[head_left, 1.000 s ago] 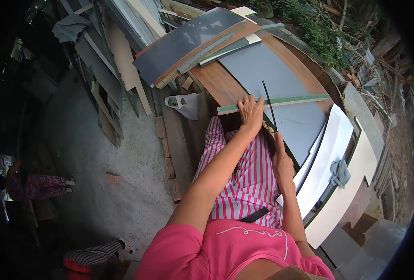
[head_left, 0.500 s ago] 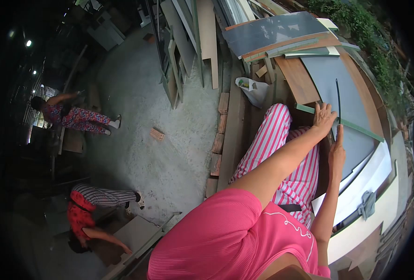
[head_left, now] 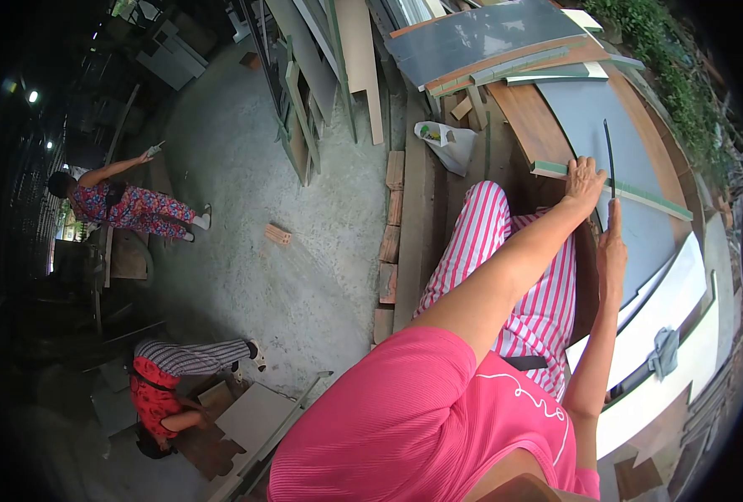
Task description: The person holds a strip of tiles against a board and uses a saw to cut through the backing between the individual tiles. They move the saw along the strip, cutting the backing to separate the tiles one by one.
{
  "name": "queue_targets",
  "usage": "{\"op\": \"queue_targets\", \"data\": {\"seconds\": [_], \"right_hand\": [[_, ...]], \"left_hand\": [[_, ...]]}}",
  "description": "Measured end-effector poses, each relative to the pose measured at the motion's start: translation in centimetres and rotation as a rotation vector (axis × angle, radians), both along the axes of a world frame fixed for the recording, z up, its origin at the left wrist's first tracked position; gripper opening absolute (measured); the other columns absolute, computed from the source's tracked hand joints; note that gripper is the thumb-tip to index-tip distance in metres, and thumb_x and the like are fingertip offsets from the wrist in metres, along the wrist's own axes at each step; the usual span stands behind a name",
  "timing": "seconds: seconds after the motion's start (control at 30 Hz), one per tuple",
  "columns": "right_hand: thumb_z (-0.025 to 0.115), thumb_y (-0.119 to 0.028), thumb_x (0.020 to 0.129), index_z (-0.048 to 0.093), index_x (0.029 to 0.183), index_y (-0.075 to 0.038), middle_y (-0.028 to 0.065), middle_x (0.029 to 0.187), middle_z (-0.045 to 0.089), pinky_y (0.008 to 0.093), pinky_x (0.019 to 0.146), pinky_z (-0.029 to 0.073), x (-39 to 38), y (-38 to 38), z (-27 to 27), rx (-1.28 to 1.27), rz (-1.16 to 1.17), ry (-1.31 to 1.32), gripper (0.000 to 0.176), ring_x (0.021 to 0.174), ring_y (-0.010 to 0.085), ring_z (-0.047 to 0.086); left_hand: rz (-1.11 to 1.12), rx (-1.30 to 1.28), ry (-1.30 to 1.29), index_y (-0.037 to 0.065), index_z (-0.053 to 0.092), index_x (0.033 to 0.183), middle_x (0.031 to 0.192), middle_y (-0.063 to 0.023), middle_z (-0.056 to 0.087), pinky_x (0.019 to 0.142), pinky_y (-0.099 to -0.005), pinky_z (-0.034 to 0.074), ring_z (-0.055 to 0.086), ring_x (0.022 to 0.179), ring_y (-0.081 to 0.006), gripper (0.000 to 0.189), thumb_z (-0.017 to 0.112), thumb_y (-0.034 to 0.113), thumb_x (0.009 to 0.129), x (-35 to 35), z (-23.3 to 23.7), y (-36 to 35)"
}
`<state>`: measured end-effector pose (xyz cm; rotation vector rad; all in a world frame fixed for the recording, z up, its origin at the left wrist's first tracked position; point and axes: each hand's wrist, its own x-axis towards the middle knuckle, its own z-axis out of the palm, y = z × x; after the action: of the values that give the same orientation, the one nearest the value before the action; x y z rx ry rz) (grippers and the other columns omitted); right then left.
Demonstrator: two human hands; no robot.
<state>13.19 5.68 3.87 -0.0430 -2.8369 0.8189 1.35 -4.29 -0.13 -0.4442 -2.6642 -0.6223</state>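
A narrow green strip with a pale side (head_left: 652, 202) lies across a grey panel (head_left: 585, 109) in front of me. My left hand (head_left: 585, 180) grips the strip near its left part, fingers bent over it. Held by its handle in my right hand (head_left: 612, 249) is a long, thin dark blade (head_left: 609, 155), pointing away from me. It crosses the strip just right of my left hand. Whether its edge has teeth is too small to tell.
White sheets (head_left: 668, 293) and a grey cloth (head_left: 663, 351) lie at the right. Stacked boards (head_left: 488, 42) stand beyond the panel, near a white bag (head_left: 448, 146). Bricks (head_left: 390, 238) line the floor's edge. Two other people (head_left: 137, 205) (head_left: 158, 393) work at the left.
The blade and my right hand have shifted slightly away from me. The strip now shows more of its pale side. One co-worker's arm stretches out; the other person's arm has drawn in.
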Motion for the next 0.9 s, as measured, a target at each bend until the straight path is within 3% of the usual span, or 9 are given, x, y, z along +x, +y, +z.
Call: {"op": "queue_targets", "data": {"seconds": [0.1, 0.13, 0.3, 0.43, 0.57, 0.7, 0.8, 0.9], "right_hand": [[0.039, -0.003, 0.091, 0.02, 0.149, -0.022, 0.0274, 0.101, 0.064, 0.0517, 0.068, 0.047, 4.2, 0.5, 0.8, -0.002, -0.012, -0.082, 0.064, 0.079, 0.0422, 0.065], [0.038, 0.0, 0.09, 0.02, 0.149, -0.022, 0.0244, 0.111, 0.063, 0.0518, 0.069, 0.049, 6.2, 0.8, 1.1, 0.007, -0.02, -0.112, 0.066, 0.082, 0.0413, 0.066], [0.038, 0.003, 0.089, 0.017, 0.15, -0.023, 0.0176, 0.131, 0.054, 0.0492, 0.073, 0.053, 9.6, 1.1, 0.3, 0.059, -0.045, 0.043, 0.07, 0.083, 0.0385, 0.067], [0.038, 0.003, 0.088, 0.02, 0.149, -0.023, 0.0173, 0.126, 0.057, 0.0484, 0.073, 0.053, 5.8, 0.0, 1.5, 0.0, -0.076, -0.102, 0.069, 0.084, 0.0408, 0.066], [0.041, -0.003, 0.088, 0.026, 0.148, -0.021, 0.0248, 0.098, 0.066, 0.0498, 0.068, 0.049, -1.3, -0.5, 0.7, 0.059, -0.077, -0.089, 0.064, 0.076, 0.0403, 0.066], [0.042, -0.004, 0.089, 0.025, 0.148, -0.021, 0.026, 0.083, 0.065, 0.0492, 0.065, 0.048, -4.5, -0.1, 0.2, 0.086, -0.025, -0.037, 0.064, 0.071, 0.0395, 0.065], [0.042, -0.001, 0.089, 0.023, 0.149, -0.022, 0.026, 0.082, 0.065, 0.0487, 0.063, 0.049, 0.8, -1.0, 1.1, 0.077, -0.056, -0.068, 0.065, 0.071, 0.038, 0.065], [0.04, 0.0, 0.092, 0.018, 0.15, -0.027, 0.0249, 0.101, 0.065, 0.0485, 0.067, 0.051, 7.4, -0.3, 0.4, 0.081, -0.129, -0.215, 0.067, 0.082, 0.0369, 0.067]], "left_hand": [[0.011, 0.068, -0.021, 0.009, 0.068, 0.09, 0.096, -0.0124, 0.056, 0.084, -0.0418, 0.036, 0.05, 0.099, -0.0281, 0.014, 0.059, 0.01, 0.08, -1.3, 0.1, 0.0], [-0.001, 0.082, -0.022, 0.009, 0.068, 0.09, 0.096, -0.0124, 0.056, 0.084, -0.0418, 0.036, 0.05, 0.099, -0.0281, 0.014, 0.059, 0.01, 0.08, -1.5, 0.3, 0.0], [0.001, 0.041, -0.045, 0.009, 0.068, 0.091, 0.097, -0.0117, 0.056, 0.085, -0.042, 0.036, 0.049, 0.101, -0.0279, 0.015, 0.057, 0.01, 0.081, -1.7, 0.4, 0.0], [0.001, 0.029, -0.06, 0.009, 0.068, 0.092, 0.097, -0.0111, 0.055, 0.087, -0.0419, 0.036, 0.048, 0.102, -0.0275, 0.015, 0.056, 0.01, 0.082, -1.6, 0.6, -0.2], [-0.019, 0.02, -0.066, 0.009, 0.067, 0.094, 0.097, -0.0113, 0.056, 0.086, -0.0413, 0.037, 0.048, 0.102, -0.0276, 0.016, 0.056, 0.011, 0.082, -1.5, 1.2, -0.5], [-0.003, 0.019, -0.087, 0.011, 0.067, 0.094, 0.097, -0.0116, 0.056, 0.085, -0.0405, 0.037, 0.049, 0.102, -0.0276, 0.016, 0.056, 0.012, 0.083, -1.7, 1.2, -0.4], [-0.008, 0.032, -0.105, 0.012, 0.067, 0.094, 0.097, -0.0113, 0.056, 0.085, -0.04, 0.037, 0.049, 0.101, -0.0272, 0.016, 0.057, 0.011, 0.082, -1.6, 1.5, -0.4], [-0.029, 0.018, -0.075, 0.012, 0.067, 0.093, 0.095, -0.0122, 0.056, 0.082, -0.0401, 0.037, 0.049, 0.099, -0.0281, 0.014, 0.059, 0.012, 0.082, -2.0, 0.9, -0.1]]}}
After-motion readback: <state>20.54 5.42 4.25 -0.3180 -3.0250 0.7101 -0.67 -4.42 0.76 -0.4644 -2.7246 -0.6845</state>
